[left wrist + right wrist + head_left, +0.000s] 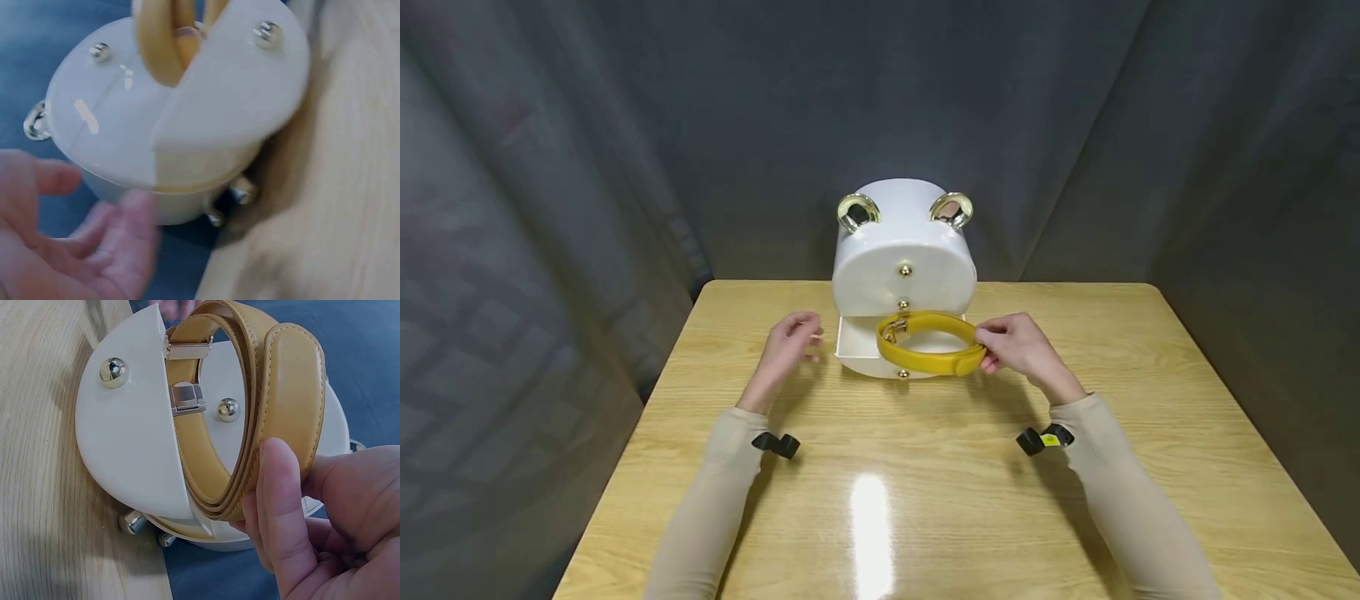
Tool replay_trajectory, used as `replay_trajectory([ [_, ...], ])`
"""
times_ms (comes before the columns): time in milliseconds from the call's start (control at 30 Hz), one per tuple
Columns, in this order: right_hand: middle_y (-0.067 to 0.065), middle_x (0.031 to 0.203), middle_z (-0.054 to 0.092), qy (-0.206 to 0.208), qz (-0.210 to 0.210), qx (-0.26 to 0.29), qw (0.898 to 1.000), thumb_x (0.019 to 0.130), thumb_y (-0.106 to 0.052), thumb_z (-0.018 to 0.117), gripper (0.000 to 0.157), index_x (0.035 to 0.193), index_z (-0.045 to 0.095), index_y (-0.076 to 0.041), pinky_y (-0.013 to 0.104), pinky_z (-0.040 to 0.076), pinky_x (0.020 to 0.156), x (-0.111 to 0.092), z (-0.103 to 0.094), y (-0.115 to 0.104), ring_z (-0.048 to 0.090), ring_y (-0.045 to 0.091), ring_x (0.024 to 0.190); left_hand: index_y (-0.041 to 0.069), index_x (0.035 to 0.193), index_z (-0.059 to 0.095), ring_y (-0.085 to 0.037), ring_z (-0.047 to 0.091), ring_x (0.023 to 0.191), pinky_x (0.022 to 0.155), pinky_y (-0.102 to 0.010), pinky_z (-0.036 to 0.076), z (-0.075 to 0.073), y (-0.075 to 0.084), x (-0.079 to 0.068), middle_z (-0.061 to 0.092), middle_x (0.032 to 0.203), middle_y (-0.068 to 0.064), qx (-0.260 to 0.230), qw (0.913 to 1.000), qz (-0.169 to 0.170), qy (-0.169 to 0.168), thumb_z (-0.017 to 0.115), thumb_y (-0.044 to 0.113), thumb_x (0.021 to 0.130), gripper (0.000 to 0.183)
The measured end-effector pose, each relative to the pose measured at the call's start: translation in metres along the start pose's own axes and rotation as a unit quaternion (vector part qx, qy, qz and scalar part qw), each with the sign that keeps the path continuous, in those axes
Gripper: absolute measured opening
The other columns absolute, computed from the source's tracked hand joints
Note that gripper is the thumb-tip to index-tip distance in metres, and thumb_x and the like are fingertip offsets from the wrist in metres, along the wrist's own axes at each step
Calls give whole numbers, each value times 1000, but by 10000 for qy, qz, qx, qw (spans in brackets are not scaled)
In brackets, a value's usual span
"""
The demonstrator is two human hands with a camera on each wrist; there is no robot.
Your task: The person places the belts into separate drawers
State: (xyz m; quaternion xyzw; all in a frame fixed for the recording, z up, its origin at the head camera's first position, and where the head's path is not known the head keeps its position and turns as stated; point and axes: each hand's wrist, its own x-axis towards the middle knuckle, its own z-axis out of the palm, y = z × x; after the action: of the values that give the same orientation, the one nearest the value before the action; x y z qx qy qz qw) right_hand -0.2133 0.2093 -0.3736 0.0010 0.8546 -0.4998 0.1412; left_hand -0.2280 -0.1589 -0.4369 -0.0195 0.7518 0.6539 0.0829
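A coiled yellow leather belt with a metal buckle is pinched at its right side by my right hand. The coil hangs over the pulled-out lower drawer of a white rounded box; whether it touches the drawer I cannot tell. In the right wrist view the thumb and fingers of my right hand grip the coil's edge. My left hand is held just left of the drawer, fingers loosely bent, with nothing in it. The left wrist view shows that hand blurred beside the box.
The box has gold ear-like rings on top, gold ball knobs on its front and short gold feet. It stands near the back edge of a wooden table. Dark curtains hang behind and beside the table.
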Motion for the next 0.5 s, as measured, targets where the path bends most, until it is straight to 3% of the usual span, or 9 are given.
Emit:
replay_trajectory([
  [100, 9, 80, 74, -71, 23, -11, 10000, 102, -9, 54, 43, 136, 61, 17, 21, 62, 61, 1, 1, -1, 66, 6, 60, 5, 165, 32, -44, 62, 134, 97, -44, 63, 5, -8, 4, 52, 154, -27, 21, 9986, -346, -405, 51, 38, 112, 65],
  [167, 8, 80, 74, -111, 14, -31, 9999, 102, -9, 54, 43, 135, 62, 17, 21, 62, 61, 2, 2, -1, 66, 6, 61, 10, 168, 26, -44, 63, 133, 99, -47, 62, 9, -10, 5, 49, 159, -27, 11, 9964, -475, -706, 50, 40, 113, 67],
  [367, 4, 75, 72, -233, 103, -56, 9997, 101, -10, 54, 42, 132, 64, 17, 20, 61, 60, 7, 4, -4, 65, 5, 59, 15, 169, 27, -25, 75, 104, 86, -36, 66, 15, -13, 5, 56, 150, -29, -230, 9912, -604, -1152, 45, 33, 114, 60],
  [500, 2, 73, 70, -321, 235, -31, 9992, 101, -10, 55, 42, 131, 64, 17, 19, 60, 60, 10, 4, -6, 64, 3, 58, 15, 170, 25, -20, 75, 96, 84, -36, 66, 17, -17, 7, 60, 143, -30, -401, 9885, -659, -1303, 45, 27, 114, 61],
])
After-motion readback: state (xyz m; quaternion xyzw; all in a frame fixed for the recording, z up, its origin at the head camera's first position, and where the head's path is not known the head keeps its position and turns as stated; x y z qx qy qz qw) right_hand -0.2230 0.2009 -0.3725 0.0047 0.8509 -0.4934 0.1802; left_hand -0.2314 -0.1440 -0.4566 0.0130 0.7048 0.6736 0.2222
